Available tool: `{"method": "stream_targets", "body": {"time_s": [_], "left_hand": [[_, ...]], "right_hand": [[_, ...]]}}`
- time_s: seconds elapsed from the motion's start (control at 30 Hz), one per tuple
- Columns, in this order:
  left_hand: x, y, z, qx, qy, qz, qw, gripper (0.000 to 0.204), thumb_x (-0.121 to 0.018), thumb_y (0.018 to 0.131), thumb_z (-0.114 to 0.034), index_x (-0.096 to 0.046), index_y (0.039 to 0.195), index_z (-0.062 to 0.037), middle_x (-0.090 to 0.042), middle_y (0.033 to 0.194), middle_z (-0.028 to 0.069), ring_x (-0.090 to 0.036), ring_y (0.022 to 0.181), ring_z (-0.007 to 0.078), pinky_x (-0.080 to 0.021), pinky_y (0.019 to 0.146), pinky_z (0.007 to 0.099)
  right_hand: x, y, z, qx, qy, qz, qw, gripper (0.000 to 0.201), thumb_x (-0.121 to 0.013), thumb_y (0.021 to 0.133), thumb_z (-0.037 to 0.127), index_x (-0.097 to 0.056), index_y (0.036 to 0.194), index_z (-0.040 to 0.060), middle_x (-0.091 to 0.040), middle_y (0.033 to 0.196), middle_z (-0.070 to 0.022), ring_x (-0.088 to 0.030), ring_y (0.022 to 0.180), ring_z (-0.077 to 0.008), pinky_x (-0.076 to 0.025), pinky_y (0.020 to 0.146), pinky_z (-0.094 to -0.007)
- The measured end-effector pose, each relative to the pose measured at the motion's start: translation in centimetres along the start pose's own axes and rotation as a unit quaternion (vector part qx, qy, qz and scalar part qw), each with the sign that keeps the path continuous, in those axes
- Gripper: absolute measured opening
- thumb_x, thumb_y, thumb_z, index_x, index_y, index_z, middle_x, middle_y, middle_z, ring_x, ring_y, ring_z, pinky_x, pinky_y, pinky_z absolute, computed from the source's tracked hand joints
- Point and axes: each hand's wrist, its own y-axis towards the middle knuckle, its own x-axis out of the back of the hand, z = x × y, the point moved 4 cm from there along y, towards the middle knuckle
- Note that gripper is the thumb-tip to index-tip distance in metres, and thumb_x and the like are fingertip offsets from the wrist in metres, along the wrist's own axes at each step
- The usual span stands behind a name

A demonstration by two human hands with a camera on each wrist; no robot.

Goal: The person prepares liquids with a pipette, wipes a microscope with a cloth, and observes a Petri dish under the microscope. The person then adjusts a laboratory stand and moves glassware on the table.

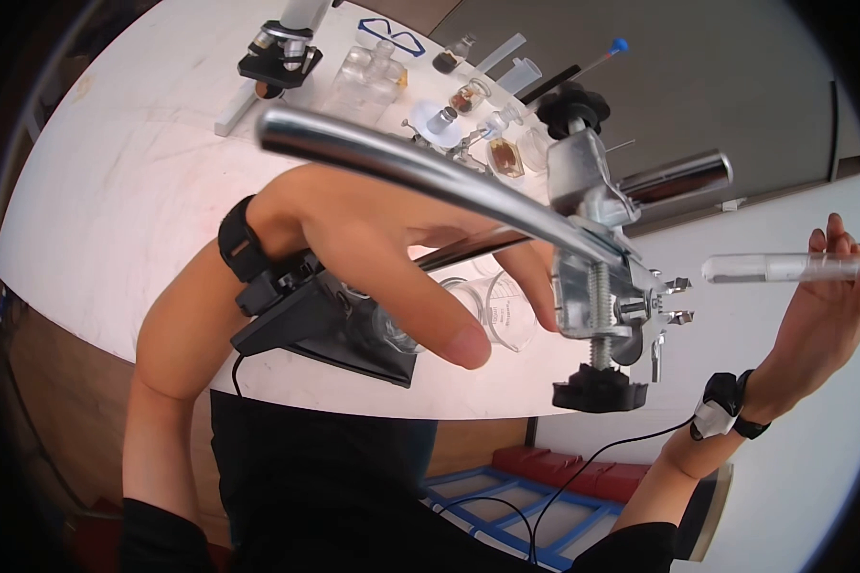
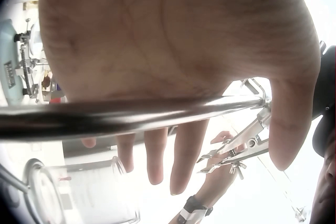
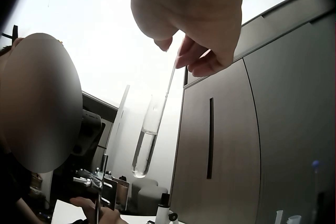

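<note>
My right hand [image 1: 817,306] pinches a clear test tube [image 1: 764,267] near its top. In the right wrist view the tube [image 3: 144,153] hangs slightly tilted, with clear liquid in its lower part. My left hand [image 1: 354,229] is at a metal stand, its thumb and fingers on either side of the stand's rod [image 1: 478,248]. The left wrist view shows the rod [image 2: 105,119] crossing the palm, fingers straight and spread. A metal clamp [image 1: 631,306] with black knobs is fixed on the rod. Glass beakers [image 1: 511,315] stand below the left hand, near the stand's black base [image 1: 377,353].
Across the white table [image 1: 115,191] stand a microscope [image 1: 282,57], blue-framed goggles [image 1: 392,36] and a clear rack [image 1: 368,81]. Several small glass bottles and flasks [image 1: 468,94] line the far edge. The clamp's long metal arm [image 1: 382,158] passes above the left hand. Grey cabinets [image 3: 218,145] stand behind.
</note>
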Motion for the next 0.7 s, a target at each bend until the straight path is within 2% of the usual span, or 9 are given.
{"method": "stream_targets", "body": {"time_s": [0.07, 0.13, 0.2, 0.27, 0.3, 0.53, 0.6, 0.67, 0.7], "left_hand": [[0.3, -0.1, 0.0, 0.015, -0.023, -0.033, 0.999, 0.05, -0.073, 0.077, -0.027, -0.063, 0.114, 0.0046, -0.063, 0.107, 0.0137, -0.057, 0.099, 0.0213, -0.041, 0.088, 0.0309], [0.1, -0.5, -0.7, 0.045, -0.009, 0.016, 0.999, 0.054, -0.073, 0.073, -0.027, -0.062, 0.114, 0.006, -0.063, 0.108, 0.0147, -0.057, 0.099, 0.0206, -0.041, 0.087, 0.0304], [0.6, -0.7, -1.0, 0.087, 0.014, -0.066, 0.994, 0.082, -0.079, 0.054, -0.039, -0.059, 0.118, 0.0089, -0.058, 0.126, 0.0187, -0.056, 0.11, 0.023, -0.04, 0.092, 0.0321], [1.2, -1.0, -2.8, 0.248, 0.122, -0.049, 0.96, 0.079, -0.082, 0.051, -0.045, -0.062, 0.108, 0.006, -0.06, 0.119, 0.0151, -0.056, 0.107, 0.0223, -0.041, 0.089, 0.0316], [1.0, -0.6, -2.9, 0.254, 0.124, -0.039, 0.959, 0.079, -0.082, 0.051, -0.045, -0.062, 0.108, 0.006, -0.06, 0.119, 0.0151, -0.056, 0.107, 0.0223, -0.041, 0.089, 0.0316], [2.7, -1.4, -1.5, -0.08, 0.202, -0.071, 0.974, 0.045, -0.075, 0.067, -0.019, -0.068, 0.102, 0.0081, -0.066, 0.081, 0.0137, -0.059, 0.071, 0.0185, -0.045, 0.066, 0.0278], [1.7, -0.3, -3.1, -0.051, 0.198, -0.051, 0.978, 0.038, -0.076, 0.071, -0.019, -0.07, 0.101, 0.0056, -0.07, 0.087, 0.0164, -0.064, 0.073, 0.0199, -0.049, 0.073, 0.0293], [0.7, 0.3, -3.6, -0.005, 0.188, -0.089, 0.978, 0.021, -0.075, 0.077, -0.008, -0.072, 0.092, 0.006, -0.068, 0.098, 0.0281, -0.064, 0.103, 0.0422, -0.039, 0.101, 0.0625], [0.0, 1.3, -4.1, -0.042, 0.181, -0.08, 0.979, 0.026, -0.077, 0.076, -0.014, -0.071, 0.092, 0.0061, -0.068, 0.098, 0.028, -0.064, 0.103, 0.0421, -0.039, 0.101, 0.0631]], "right_hand": [[-0.4, -0.3, -0.9, -0.014, -0.044, -0.031, 0.998, 0.034, -0.037, 0.103, 0.028, -0.058, 0.105, 0.0006, -0.06, 0.107, -0.0148, -0.052, 0.121, -0.0322, -0.034, 0.107, -0.0433], [-0.6, -1.3, -0.9, -0.017, -0.048, -0.089, 0.995, 0.031, -0.042, 0.103, 0.025, -0.059, 0.104, -0.0006, -0.062, 0.104, -0.0144, -0.054, 0.118, -0.0299, -0.038, 0.105, -0.0413], [-0.7, -1.8, -2.6, -0.036, -0.01, -0.028, 0.999, 0.026, -0.046, 0.101, 0.019, -0.06, 0.103, -0.002, -0.063, 0.1, -0.0126, -0.056, 0.114, -0.0273, -0.041, 0.102, -0.0386], [-0.9, -2.6, -4.4, -0.05, 0.013, -0.009, 0.999, 0.019, -0.052, 0.099, 0.014, -0.061, 0.101, -0.0031, -0.064, 0.1, -0.0122, -0.06, 0.106, -0.0247, -0.044, 0.097, -0.036], [-0.8, -3.2, -5.2, -0.061, 0.004, -0.02, 0.998, 0.019, -0.054, 0.098, 0.015, -0.061, 0.1, -0.0029, -0.065, 0.098, -0.0114, -0.061, 0.102, -0.0224, -0.045, 0.094, -0.0345], [-5.1, -6.4, -14.3, -0.164, -0.089, -0.012, 0.982, 0.02, -0.061, 0.095, 0.019, -0.063, 0.097, -0.0005, -0.065, 0.09, -0.0052, -0.062, 0.09, -0.0127, -0.048, 0.085, -0.0279], [-4.8, -7.2, -15.5, -0.174, -0.102, 0.001, 0.98, 0.022, -0.064, 0.093, 0.022, -0.064, 0.097, 0.0003, -0.066, 0.087, -0.0036, -0.061, 0.086, -0.0102, -0.048, 0.081, -0.0254], [-4.9, -7.9, -16.8, -0.178, -0.113, -0.004, 0.978, 0.022, -0.066, 0.092, 0.022, -0.065, 0.096, 0.0, -0.066, 0.086, -0.0036, -0.061, 0.082, -0.0101, -0.049, 0.078, -0.0254], [-4.8, -8.1, -17.4, -0.169, -0.133, 0.007, 0.977, 0.023, -0.068, 0.09, 0.022, -0.066, 0.092, -0.0009, -0.066, 0.082, -0.0049, -0.06, 0.078, -0.0103, -0.048, 0.075, -0.024]]}}
